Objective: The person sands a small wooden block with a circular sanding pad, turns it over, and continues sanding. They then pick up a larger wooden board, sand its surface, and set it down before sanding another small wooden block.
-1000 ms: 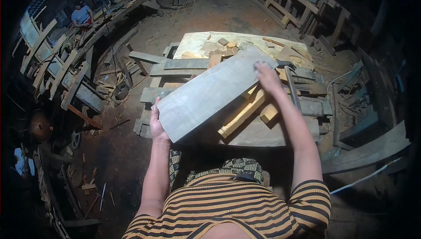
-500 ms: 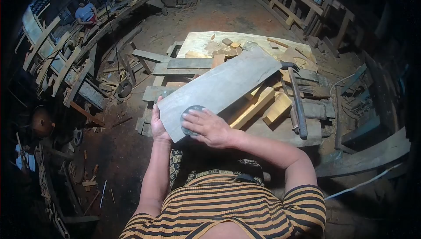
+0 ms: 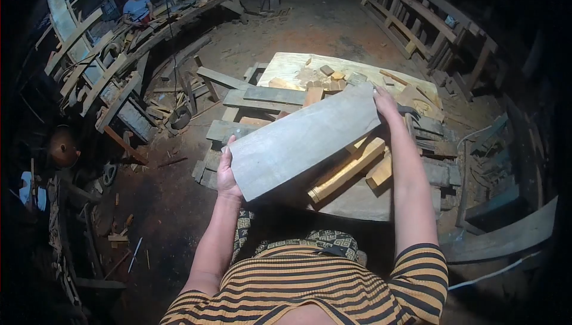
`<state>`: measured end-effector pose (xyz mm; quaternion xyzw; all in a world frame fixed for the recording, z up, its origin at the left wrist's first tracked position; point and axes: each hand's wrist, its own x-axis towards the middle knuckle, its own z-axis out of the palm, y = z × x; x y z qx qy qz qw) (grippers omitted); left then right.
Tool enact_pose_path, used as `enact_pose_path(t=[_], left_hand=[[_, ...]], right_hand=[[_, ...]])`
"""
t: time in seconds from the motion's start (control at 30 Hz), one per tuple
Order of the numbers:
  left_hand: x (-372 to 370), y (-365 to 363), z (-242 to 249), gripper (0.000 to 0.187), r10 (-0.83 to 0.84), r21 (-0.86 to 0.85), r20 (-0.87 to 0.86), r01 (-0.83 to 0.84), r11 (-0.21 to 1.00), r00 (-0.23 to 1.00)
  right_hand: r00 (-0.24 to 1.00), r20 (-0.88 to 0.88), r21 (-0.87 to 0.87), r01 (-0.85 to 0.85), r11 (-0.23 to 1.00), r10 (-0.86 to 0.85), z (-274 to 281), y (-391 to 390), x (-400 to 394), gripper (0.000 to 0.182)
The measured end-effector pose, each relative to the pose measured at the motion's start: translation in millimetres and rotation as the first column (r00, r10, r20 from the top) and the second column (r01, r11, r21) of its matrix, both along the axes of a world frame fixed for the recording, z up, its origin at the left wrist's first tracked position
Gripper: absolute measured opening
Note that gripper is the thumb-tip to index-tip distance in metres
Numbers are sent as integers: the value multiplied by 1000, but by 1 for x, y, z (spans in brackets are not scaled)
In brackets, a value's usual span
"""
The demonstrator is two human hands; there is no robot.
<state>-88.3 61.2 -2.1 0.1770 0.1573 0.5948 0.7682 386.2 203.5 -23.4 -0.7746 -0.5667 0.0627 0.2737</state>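
Pale board point(image 3: 304, 140) slants upward from the left hand point(image 3: 228, 173), gripped between thumb and partly hidden fingers, to the right hand point(image 3: 387, 103), bent at its far end, finger spacing unclear. Beyond both hands' fingers lies a light wooden sheet point(image 3: 357, 67).

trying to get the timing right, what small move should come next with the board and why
Probably lower the board onto the wood pieces beneath: the left hand and right hand already grip its opposite ends.
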Motion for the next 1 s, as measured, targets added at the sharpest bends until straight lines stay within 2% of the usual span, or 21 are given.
enact_pose_path(t=[0.03,0.1,0.13,0.17,0.23,0.27,0.3,0.33,0.4,0.47,0.53,0.6,0.63,0.67,0.7,0.77,0.83,0.93,0.97,1.0], left_hand=[[0,1,-1,45,-15,-3,19,15,1000,1000],[-1,2,-3,45,-5,-3,20,5,1000,1000],[-1,2,-3,46,0,-3,15,1,1000,1000],[-1,2,-3,46,-1,-3,18,1,1000,1000],[2,1,1,51,-4,11,50,3,1000,999],[4,1,4,51,-11,11,54,10,1000,998],[4,0,5,56,14,-6,24,-14,1000,1000],[4,-1,6,60,39,-24,-8,-39,999,999],[4,-1,7,65,46,-26,-7,-46,999,999],[0,-1,2,70,51,-29,-9,-51,998,999],[-4,3,-3,75,61,50,-44,-58,997,997],[-5,0,1,76,53,69,-37,-50,996,998],[-2,-3,6,76,44,26,-2,-44,999,999],[-1,-5,9,75,38,-15,35,-38,999,999],[-5,-3,4,66,-21,1,125,21,1000,992],[-3,-2,2,60,1,1,72,-1,1000,997],[-1,-2,0,56,20,4,15,-20,1000,1000],[-3,0,-6,48,23,11,13,-23,1000,1000],[-3,2,-8,46,19,4,43,-19,1000,999],[-4,3,-9,45,14,-3,73,-14,1000,997]], right_hand=[[1000,3,3,-4,1000,4,6,1,-4,46],[992,50,-53,121,991,-118,15,2,-22,44],[993,104,-47,56,997,-50,16,6,-30,41],[998,-61,-51,14,999,-17,13,11,-46,38],[987,-97,-27,-131,991,128,40,-23,-117,38],[942,-134,152,-287,946,307,20,-24,-139,38],[905,-23,138,-419,898,425,38,-49,-178,38],[869,-12,134,-488,862,494,38,-65,-210,37],[640,4,50,-767,639,768,53,-91,-263,36],[562,200,337,-809,482,803,42,-131,-311,33],[530,366,479,-812,334,765,40,-158,-335,34],[507,360,502,-813,296,783,50,-162,-321,30],[466,238,304,-869,390,852,60,-151,-303,32],[441,102,82,-897,435,891,68,-140,-282,34],[511,250,279,-852,444,823,43,-116,-250,31],[751,21,182,-652,736,660,34,-78,-182,38],[902,-133,181,-385,905,411,25,-61,-109,37],[990,127,82,-67,994,56,0,-51,-19,38],[990,128,83,-71,994,60,-7,-51,-16,38],[990,143,109,-2,994,-14,-14,-53,-14,39]])
